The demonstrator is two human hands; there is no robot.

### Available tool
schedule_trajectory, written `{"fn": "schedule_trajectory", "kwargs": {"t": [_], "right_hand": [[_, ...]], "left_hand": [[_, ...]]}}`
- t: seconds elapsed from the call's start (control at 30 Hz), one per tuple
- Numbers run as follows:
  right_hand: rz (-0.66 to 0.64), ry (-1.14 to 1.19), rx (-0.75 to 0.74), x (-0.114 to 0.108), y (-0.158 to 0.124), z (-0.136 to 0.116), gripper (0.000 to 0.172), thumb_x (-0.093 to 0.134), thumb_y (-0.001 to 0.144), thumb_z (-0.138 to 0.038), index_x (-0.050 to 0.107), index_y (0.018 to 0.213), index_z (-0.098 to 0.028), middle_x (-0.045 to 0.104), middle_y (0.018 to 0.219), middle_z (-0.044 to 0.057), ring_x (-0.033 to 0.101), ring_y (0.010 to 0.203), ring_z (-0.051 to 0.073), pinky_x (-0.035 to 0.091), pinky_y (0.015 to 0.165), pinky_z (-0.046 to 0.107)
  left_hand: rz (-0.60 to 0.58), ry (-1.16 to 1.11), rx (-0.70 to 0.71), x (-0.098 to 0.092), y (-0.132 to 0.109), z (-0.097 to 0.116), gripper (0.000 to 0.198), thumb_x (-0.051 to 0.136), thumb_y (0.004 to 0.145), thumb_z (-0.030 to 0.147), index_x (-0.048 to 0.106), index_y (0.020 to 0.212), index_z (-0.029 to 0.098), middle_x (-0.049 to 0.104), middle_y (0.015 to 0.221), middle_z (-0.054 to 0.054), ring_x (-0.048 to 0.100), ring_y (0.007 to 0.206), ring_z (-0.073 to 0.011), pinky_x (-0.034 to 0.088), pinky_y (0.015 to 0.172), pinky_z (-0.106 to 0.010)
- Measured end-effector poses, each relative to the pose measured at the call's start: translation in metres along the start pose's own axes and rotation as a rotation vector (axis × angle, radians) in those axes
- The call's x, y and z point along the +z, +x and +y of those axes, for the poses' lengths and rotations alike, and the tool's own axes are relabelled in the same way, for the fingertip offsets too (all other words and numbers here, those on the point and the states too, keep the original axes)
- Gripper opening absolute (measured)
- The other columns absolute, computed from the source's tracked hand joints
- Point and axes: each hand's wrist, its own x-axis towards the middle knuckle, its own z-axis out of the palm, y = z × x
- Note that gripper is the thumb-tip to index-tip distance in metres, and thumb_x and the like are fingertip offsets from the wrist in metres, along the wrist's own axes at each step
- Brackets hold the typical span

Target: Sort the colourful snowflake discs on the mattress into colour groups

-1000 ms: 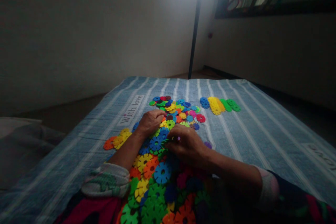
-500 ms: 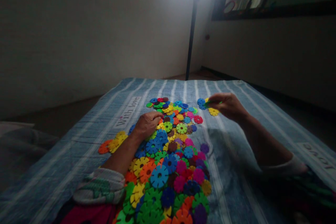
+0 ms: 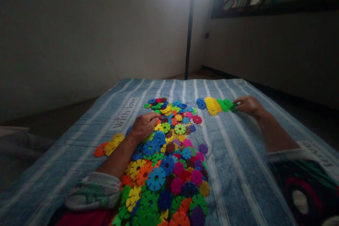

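Note:
A long heap of colorful notched plastic discs (image 3: pixel 156 178), the snowflake-shaped building kind, runs down the cloth. My left hand (image 3: pixel 144 125) rests over the heap's left side with its fingers curled in; whatever they hold is hidden. At the right, my right hand (image 3: pixel 249 105) pinches a green notched disc (image 3: pixel 233 106) at the end of a short row. That row has other green discs (image 3: pixel 225 103) beside it, then yellow discs (image 3: pixel 212 106), then blue discs (image 3: pixel 201 103) at its left end.
A blue striped cloth (image 3: pixel 238 141) with printed lettering covers the surface. Yellow discs (image 3: pixel 114 144) and an orange disc (image 3: pixel 100 150) lie left of my left forearm. A dark pole (image 3: pixel 189 39) with a bright light stands beyond the far edge, near the wall.
My right hand has moved right from the yellow discs, and green discs now lie beside them on the cloth. My left hand stays curled over the heap. The view has shifted slightly.

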Motion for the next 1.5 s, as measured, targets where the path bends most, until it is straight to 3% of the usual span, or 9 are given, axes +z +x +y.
{"fn": "schedule_trajectory", "kwargs": {"t": [0.27, 0.53, 0.73, 1.27, 1.5], "right_hand": [[-0.039, -0.076, 0.067, 0.002, -0.002, 0.002, 0.041, 0.063, 0.070, -0.014, 0.073, 0.110, -0.014, 0.073, 0.083, 0.009, 0.067, 0.077, 0.024, 0.048, 0.070, 0.030], [-0.105, -0.245, 0.091, 0.004, -0.009, -0.022, 0.049, 0.064, 0.074, -0.044, 0.069, 0.115, -0.019, 0.072, 0.104, 0.011, 0.065, 0.094, 0.028, 0.046, 0.068, 0.031], [-0.132, -0.327, 0.101, 0.005, -0.014, -0.033, 0.036, 0.060, 0.077, -0.040, 0.072, 0.106, -0.022, 0.072, 0.102, 0.010, 0.065, 0.095, 0.027, 0.042, 0.063, 0.028], [-0.093, -0.285, 0.103, 0.006, -0.014, -0.029, 0.042, 0.061, 0.075, -0.038, 0.070, 0.112, -0.021, 0.072, 0.104, 0.011, 0.066, 0.097, 0.028, 0.045, 0.068, 0.030], [-0.061, -0.274, 0.169, -0.006, -0.017, -0.033, 0.047, 0.057, 0.082, -0.043, 0.066, 0.119, -0.014, 0.067, 0.117, 0.018, 0.061, 0.106, 0.032, 0.044, 0.072, 0.034]], "left_hand": [[0.009, -0.020, 0.000, 0.000, -0.001, 0.000, 0.034, 0.045, 0.077, 0.033, 0.076, 0.091, 0.024, 0.076, 0.096, 0.000, 0.068, 0.094, -0.0207, 0.052, 0.087, -0.028], [0.004, -0.030, -0.021, 0.000, 0.000, 0.004, 0.035, 0.045, 0.076, 0.032, 0.076, 0.089, 0.022, 0.076, 0.098, -0.001, 0.068, 0.092, -0.0211, 0.053, 0.088, -0.030], [-0.012, -0.029, -0.045, -0.002, -0.001, 0.004, 0.035, 0.045, 0.075, 0.032, 0.076, 0.090, 0.021, 0.076, 0.100, -0.002, 0.068, 0.095, -0.0215, 0.052, 0.090, -0.030], [0.003, -0.031, -0.011, 0.000, -0.001, 0.002, 0.035, 0.044, 0.077, 0.033, 0.075, 0.089, 0.023, 0.076, 0.099, -0.001, 0.068, 0.095, -0.0210, 0.052, 0.089, -0.030], [-0.004, -0.028, -0.022, 0.002, -0.003, 0.004, 0.037, 0.043, 0.077, 0.032, 0.075, 0.091, 0.021, 0.076, 0.096, -0.003, 0.068, 0.091, -0.0208, 0.052, 0.087, -0.031]]}}
